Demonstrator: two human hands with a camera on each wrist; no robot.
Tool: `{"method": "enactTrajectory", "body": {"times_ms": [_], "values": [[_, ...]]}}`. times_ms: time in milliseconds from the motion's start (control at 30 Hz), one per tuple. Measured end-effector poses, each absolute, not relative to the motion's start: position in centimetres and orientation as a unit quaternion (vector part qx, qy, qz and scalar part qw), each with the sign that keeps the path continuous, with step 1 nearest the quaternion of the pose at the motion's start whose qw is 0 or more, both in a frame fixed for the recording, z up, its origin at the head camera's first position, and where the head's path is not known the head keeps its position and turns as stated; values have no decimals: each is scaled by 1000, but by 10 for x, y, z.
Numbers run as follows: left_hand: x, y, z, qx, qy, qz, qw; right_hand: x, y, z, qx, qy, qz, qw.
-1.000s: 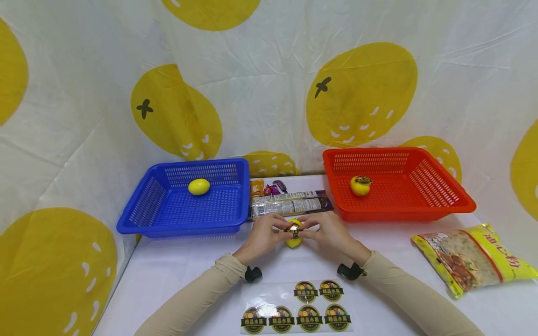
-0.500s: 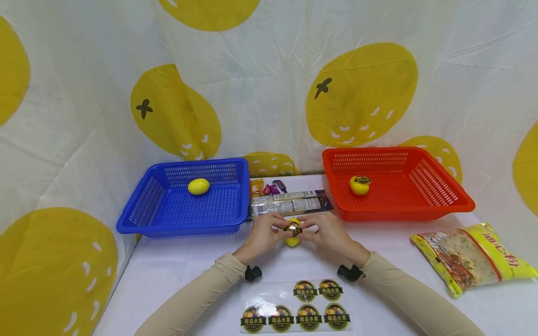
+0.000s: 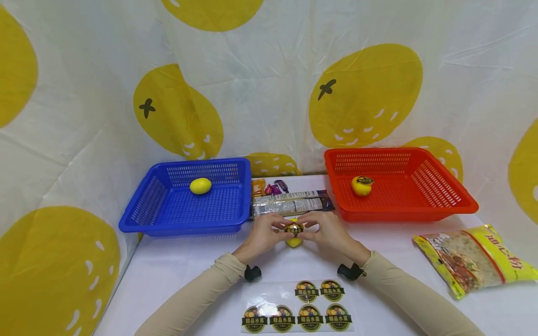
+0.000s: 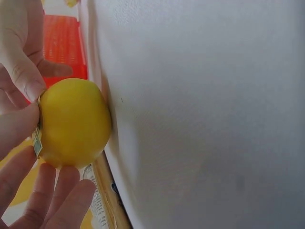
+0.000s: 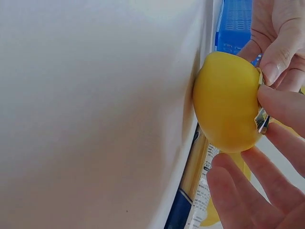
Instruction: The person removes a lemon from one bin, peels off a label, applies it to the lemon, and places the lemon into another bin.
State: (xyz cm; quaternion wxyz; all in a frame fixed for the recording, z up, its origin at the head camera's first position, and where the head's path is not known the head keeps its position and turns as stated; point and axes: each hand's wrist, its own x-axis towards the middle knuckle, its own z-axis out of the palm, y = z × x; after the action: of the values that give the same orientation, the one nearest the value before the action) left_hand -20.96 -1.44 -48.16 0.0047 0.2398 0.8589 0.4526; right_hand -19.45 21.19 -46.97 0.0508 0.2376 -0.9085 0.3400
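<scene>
A yellow lemon (image 3: 293, 242) rests on the white tabletop between both hands, with a round black-and-gold sticker (image 3: 293, 228) on its top. My left hand (image 3: 266, 233) holds the lemon from the left, its thumb along the sticker's near edge. From the right, my right hand (image 3: 328, 233) holds it too, thumb and forefinger at the sticker's rim. In the left wrist view, several fingertips (image 4: 66, 179) curve against the lemon's far side. A part of the sticker's edge (image 5: 261, 119) stands slightly off the peel in the right wrist view.
A blue basket (image 3: 185, 229) with one lemon (image 3: 200, 186) stands back left. The red basket (image 3: 403, 215) at back right holds a stickered lemon (image 3: 361, 188). Wrapped candies (image 3: 273, 188) and a long packet (image 3: 290, 204) lie between. A sticker sheet (image 3: 269, 294) lies in front, a yellow food bag (image 3: 475, 259) at right.
The sticker's bright glare has shrunk and its lettering shows more clearly on the lemon. Both hands stay nearly in place; the head view has shifted slightly.
</scene>
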Motion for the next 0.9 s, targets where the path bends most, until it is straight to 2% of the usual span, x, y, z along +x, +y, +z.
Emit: {"method": "enactTrajectory", "body": {"times_ms": [400, 667, 900], "values": [[-209, -15, -481, 243, 861, 447, -1, -196, 209, -473, 237, -897, 369, 50], [-209, -19, -482, 240, 847, 475, 8, -196, 210, -474, 233, -887, 398, 25], [-212, -19, -487, 230, 847, 479, -15, -197, 211, -475, 228, -877, 422, 11]]}}
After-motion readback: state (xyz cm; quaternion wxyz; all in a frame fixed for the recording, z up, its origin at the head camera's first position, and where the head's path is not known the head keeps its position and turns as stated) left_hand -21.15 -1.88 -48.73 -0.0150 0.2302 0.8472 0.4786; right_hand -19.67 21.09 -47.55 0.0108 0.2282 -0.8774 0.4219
